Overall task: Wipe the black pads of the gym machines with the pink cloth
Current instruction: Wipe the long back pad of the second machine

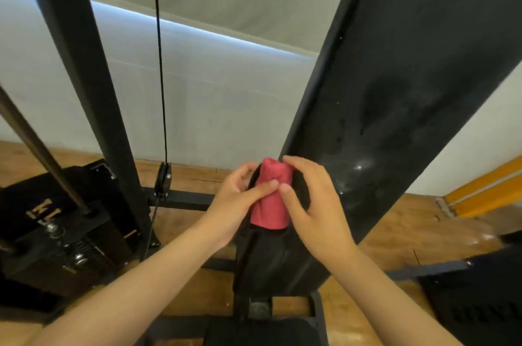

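Observation:
The pink cloth (269,204) is bunched into a narrow roll at the lower end of a long black back pad (395,97) that rises steeply to the upper right. My left hand (240,198) pinches the cloth from the left with thumb and fingers. From the right, my right hand (313,204) grips it, fingers curled over its top and thumb on its front. Both thumbs nearly meet on the cloth. Faint pale smears show on the pad's lower surface. A second black pad (262,331) lies at the bottom edge.
A black steel upright (93,85) and a thin cable (161,63) with a pulley (163,179) stand to the left. A black weight stack (56,227) sits at lower left. Wooden floor (409,227) lies below, a pale wall behind, and another black machine part (480,297) at lower right.

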The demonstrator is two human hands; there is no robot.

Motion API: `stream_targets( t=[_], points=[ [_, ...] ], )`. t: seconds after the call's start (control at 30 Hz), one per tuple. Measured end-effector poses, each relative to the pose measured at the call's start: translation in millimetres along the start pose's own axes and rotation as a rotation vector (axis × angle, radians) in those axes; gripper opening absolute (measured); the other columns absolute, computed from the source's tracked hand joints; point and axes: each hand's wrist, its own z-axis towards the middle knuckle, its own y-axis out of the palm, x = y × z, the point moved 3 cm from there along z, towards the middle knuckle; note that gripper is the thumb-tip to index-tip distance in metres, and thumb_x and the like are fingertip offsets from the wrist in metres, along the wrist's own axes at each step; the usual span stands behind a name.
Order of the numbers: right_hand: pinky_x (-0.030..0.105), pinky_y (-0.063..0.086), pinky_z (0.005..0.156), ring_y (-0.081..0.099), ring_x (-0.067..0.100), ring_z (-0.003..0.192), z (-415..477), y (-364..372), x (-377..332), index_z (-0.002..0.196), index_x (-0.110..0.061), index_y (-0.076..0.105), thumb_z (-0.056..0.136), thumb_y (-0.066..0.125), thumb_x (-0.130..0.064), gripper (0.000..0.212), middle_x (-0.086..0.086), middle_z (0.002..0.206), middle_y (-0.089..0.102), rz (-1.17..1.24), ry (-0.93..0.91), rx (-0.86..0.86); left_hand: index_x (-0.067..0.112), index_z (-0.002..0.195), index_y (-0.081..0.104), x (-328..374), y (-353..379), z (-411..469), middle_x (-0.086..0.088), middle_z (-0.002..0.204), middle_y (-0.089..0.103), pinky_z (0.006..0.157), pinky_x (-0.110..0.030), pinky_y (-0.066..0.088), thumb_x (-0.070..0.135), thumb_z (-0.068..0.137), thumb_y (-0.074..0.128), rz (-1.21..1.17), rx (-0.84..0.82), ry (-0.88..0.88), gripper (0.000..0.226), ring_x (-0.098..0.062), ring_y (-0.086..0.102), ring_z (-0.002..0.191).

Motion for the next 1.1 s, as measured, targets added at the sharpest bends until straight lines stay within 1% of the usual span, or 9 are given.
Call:
stream_targets(
  t=[0.1,0.2,0.27,0.4,0.6,0.67,0.73,0.87,1.1],
  points=[
    [0.022,0.049,0.094,0.056,0.000,0.114,1,-22,-6,0.135,-0.025,0.046,0.091,0.056,-0.041,0.048,-0.013,0.126,0.058,0.362,0.243,0.036,0.013,0.112,0.059,21,30,0,-0.005,0.106,0.071,0.088,-0.041,0.055,0.032,0.069,0.073,-0.024,-0.050,0.038,0.049,-0.024,0.068,0.100],
    [0.022,0.053,0.084,0.065,0.004,0.102,4,-41,-13,0.121,-0.024,0.058,0.093,0.053,-0.032,0.030,-0.009,0.109,0.069,0.602,0.344,0.051,0.003,0.107,0.060,39,53,3,-0.012,0.103,0.069,0.088,-0.041,0.054,0.028,0.076,0.072,0.055,-0.031,0.160,0.041,-0.024,0.066,0.098],
    [0.020,0.053,0.078,0.067,0.008,0.097,10,-52,-18,0.115,-0.021,0.063,0.095,0.051,-0.026,0.024,-0.007,0.104,0.071,0.674,0.355,0.077,0.004,0.100,0.063,52,58,9,-0.012,0.100,0.064,0.083,-0.036,0.052,0.028,0.079,0.072,0.216,0.030,0.311,0.033,-0.022,0.062,0.092],
    [0.026,0.056,0.079,0.068,0.015,0.096,23,-77,-28,0.117,-0.016,0.062,0.093,0.054,-0.028,0.028,0.001,0.103,0.072,0.743,0.352,0.140,0.017,0.098,0.068,84,72,26,0.008,0.109,0.055,0.078,-0.013,0.043,0.053,0.071,0.075,0.369,0.055,0.496,0.046,0.000,0.054,0.096],
    [0.029,0.056,0.080,0.068,0.016,0.092,50,-113,-42,0.112,-0.014,0.063,0.086,0.058,-0.032,0.032,0.002,0.097,0.072,0.806,0.284,0.269,0.019,0.086,0.064,137,105,39,0.007,0.100,0.061,0.085,-0.026,0.046,0.051,0.080,0.054,0.273,0.069,0.722,0.034,-0.015,0.057,0.101],
    [0.034,0.055,0.083,0.068,0.016,0.092,56,-124,-45,0.111,-0.015,0.063,0.084,0.059,-0.034,0.033,0.000,0.096,0.072,0.809,0.271,0.299,0.017,0.083,0.063,157,114,45,0.016,0.094,0.059,0.085,-0.019,0.042,0.047,0.084,0.048,0.309,0.107,0.814,0.033,-0.010,0.054,0.100],
    [0.038,0.056,0.084,0.069,0.017,0.092,63,-138,-46,0.110,-0.018,0.062,0.082,0.061,-0.037,0.033,-0.004,0.094,0.072,0.812,0.259,0.336,0.017,0.084,0.063,183,121,52,0.015,0.093,0.057,0.085,-0.015,0.037,0.041,0.090,0.043,0.450,0.208,0.965,0.031,-0.008,0.051,0.100],
    [0.039,0.054,0.080,0.070,0.024,0.094,80,-169,-46,0.113,-0.018,0.061,0.086,0.059,-0.035,0.032,0.003,0.098,0.073,1.014,0.263,0.379,0.018,0.088,0.061,240,159,74,0.006,0.095,0.059,0.086,-0.024,0.036,0.035,0.092,0.044,0.808,0.264,1.186,0.025,-0.012,0.049,0.096],
    [0.042,0.056,0.083,0.070,0.032,0.096,86,-219,-34,0.117,-0.014,0.060,0.090,0.057,-0.030,0.032,0.013,0.106,0.071,1.251,0.211,0.452,0.016,0.097,0.063,269,256,109,0.003,0.097,0.064,0.083,-0.027,0.035,0.031,0.095,0.051,1.276,0.166,1.181,0.020,-0.015,0.054,0.094]
  ],
)
